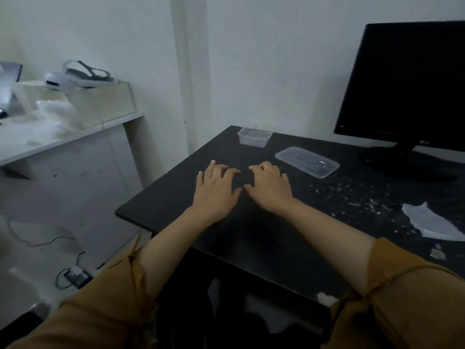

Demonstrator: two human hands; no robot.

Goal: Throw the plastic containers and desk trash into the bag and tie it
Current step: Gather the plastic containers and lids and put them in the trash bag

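Both hands (242,187) palm-down, fingers curled, desk (264,235)

No readable text, label, brand, number or sign anywhere in view. Monitor (405,86) at far right edge of bench (251,238): screen dark, small pale mark at bezel's lower left corner too blurred to read. Clear plastic containers (307,161) near far edge: no print legible.

Both hands, left (217,188) and right (270,185), rest empty on the black desk (251,243) near two plastic containers (307,161).
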